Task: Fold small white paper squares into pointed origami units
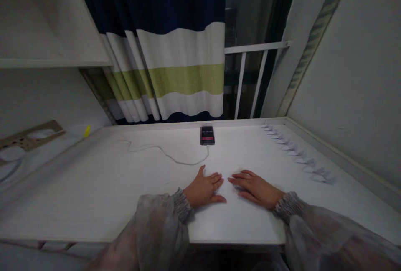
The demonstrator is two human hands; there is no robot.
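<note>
My left hand (204, 188) lies palm down on the white desk (125, 204), fingers stretched and spread, thumb apart. Facing it, a small gap away, my right hand (259, 188) also rests low on the surface with its fingers extended. Neither hand visibly grips anything. Whether a white sheet lies beneath them I cannot make out against the white desktop. To the right, a slanting row of several small folded white paper pieces (294, 152) runs toward the back.
A phone (207, 135) with a lit screen lies near the desk's back edge, its white cable (169, 156) curving left. A power strip (31, 139) is at the far left. A striped curtain (188, 53) hangs behind; a wall (351, 95) bounds the right.
</note>
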